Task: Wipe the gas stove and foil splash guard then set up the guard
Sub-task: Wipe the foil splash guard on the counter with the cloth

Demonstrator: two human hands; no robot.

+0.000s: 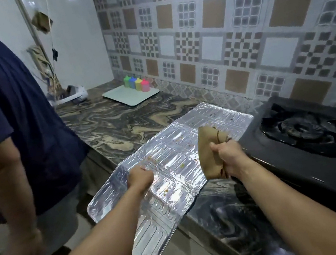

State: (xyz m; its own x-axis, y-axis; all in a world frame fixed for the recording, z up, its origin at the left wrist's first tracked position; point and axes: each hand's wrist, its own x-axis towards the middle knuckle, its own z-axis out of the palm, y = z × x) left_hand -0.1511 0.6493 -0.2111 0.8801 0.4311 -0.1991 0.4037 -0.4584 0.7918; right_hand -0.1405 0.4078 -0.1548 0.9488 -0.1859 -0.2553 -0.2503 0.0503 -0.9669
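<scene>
A silver foil splash guard lies unfolded across the marble counter, its near panels hanging past the counter's front edge. Brown food spots dot its surface. My left hand grips the guard near its middle left. Just right of it, my right hand is closed around a bunched brown cloth held above the guard's right side. The black gas stove sits to the right, its burner and pan support visible.
Another person in a dark blue shirt stands close on the left. A white tray with several coloured bottles sits at the back of the counter. A white headset lies in the corner. Patterned tiles cover the wall.
</scene>
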